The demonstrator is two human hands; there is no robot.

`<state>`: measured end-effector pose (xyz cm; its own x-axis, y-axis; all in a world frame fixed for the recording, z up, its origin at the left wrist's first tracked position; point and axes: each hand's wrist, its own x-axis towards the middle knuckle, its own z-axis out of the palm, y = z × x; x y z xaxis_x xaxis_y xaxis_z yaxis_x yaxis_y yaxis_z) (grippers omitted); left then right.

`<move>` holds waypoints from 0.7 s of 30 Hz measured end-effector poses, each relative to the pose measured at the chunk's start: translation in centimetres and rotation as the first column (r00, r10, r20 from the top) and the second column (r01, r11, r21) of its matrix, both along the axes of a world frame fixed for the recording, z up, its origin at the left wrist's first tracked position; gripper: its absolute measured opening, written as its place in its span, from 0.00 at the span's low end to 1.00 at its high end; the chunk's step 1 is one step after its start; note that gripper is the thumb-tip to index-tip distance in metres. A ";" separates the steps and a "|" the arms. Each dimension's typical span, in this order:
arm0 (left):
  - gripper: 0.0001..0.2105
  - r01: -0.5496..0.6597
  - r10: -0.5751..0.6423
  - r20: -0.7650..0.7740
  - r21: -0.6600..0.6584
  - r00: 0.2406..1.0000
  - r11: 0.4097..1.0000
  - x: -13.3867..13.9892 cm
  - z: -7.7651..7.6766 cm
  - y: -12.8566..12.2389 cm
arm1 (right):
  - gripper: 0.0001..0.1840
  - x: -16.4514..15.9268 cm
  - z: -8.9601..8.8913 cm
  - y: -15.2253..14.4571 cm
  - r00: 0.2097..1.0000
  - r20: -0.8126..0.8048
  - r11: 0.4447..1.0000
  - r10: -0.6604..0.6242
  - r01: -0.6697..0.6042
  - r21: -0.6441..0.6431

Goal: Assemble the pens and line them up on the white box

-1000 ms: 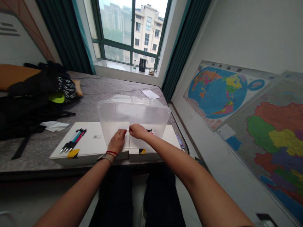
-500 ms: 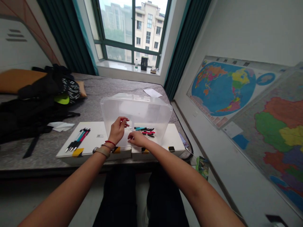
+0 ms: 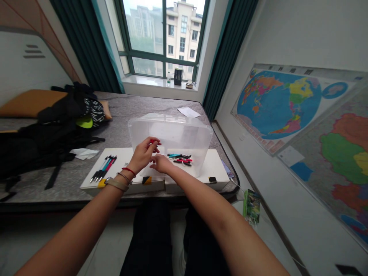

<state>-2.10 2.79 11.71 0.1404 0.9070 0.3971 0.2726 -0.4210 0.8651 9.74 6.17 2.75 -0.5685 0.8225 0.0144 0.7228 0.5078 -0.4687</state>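
My left hand (image 3: pixel 144 154), with bracelets at the wrist, is closed in front of a clear plastic box (image 3: pixel 186 132). A small red piece (image 3: pixel 152 141) shows at its fingers; I cannot make out its kind. Just below and right, my right hand (image 3: pixel 161 163) has its fingers curled and close to the left fingertips. Whatever they pinch is too small to name. Several black, blue and red pen pieces (image 3: pixel 183 159) lie loosely piled inside the box, right of my hands. Several pens (image 3: pixel 104 168) rest side by side on the white carton's left part.
Two white cartons (image 3: pixel 212 168) with yellow and black tape stand at the bed's front edge. Black bags (image 3: pixel 57 128) and a white tissue (image 3: pixel 84 153) lie on the left. Paper (image 3: pixel 189 112) lies near the window. A world map (image 3: pixel 278 103) hangs on the right wall.
My hands have drawn closer together, the right one moving left toward the left fingertips. A red piece shows more plainly in my left fingers. The view has shifted slightly left.
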 end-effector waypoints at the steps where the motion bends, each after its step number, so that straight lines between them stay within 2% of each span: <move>1: 0.15 -0.017 0.019 -0.065 0.033 0.998 0.999 0.0 -0.4 -0.3 | 0.17 -0.6 -0.3 0.3 1.000 0.025 1.000 0.015 -0.015 0.017; 3: 0.13 -0.043 0.063 -0.165 0.122 0.984 0.992 0.0 -1.1 -1.0 | 0.19 -1.7 -0.8 1.0 0.995 0.081 0.995 0.060 -0.066 0.071; 6: 0.12 -0.057 0.112 -0.221 0.238 0.969 0.969 -0.1 -2.2 -1.7 | 0.20 -2.7 -1.2 1.7 0.982 0.152 0.985 0.109 -0.128 0.119; 11: 0.11 -0.102 0.171 -0.233 0.280 0.957 0.955 -0.2 -3.6 -2.4 | 0.16 -2.2 -1.0 1.5 0.978 0.123 0.983 0.170 -0.178 0.053; 13: 0.11 -0.110 0.187 -0.237 0.304 0.953 0.946 -0.1 -4.1 -2.5 | 0.13 -1.0 -0.6 0.8 0.994 0.031 0.993 0.103 -0.105 0.057; 16: 0.12 -0.118 0.208 -0.250 0.330 0.946 0.936 0.3 -5.1 -2.3 | 0.07 1.9 0.2 -0.8 0.980 -0.155 0.989 -0.126 0.136 0.056; 19: 0.13 -0.139 0.237 -0.284 0.323 0.929 0.936 0.9 -6.5 -1.9 | 0.03 5.2 0.8 -2.3 0.897 -0.343 0.958 -0.278 0.286 -0.029; 21: 0.14 -0.141 0.249 -0.335 0.314 0.909 0.939 1.3 -7.8 -1.5 | 0.06 6.8 1.1 -3.0 0.802 -0.491 0.940 -0.340 0.299 -0.164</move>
<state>-0.81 1.30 3.90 0.1556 0.7917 0.5907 0.6471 -0.5335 0.5446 16.55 3.18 3.86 -0.2030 0.9666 0.1567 0.4890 0.2387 -0.8390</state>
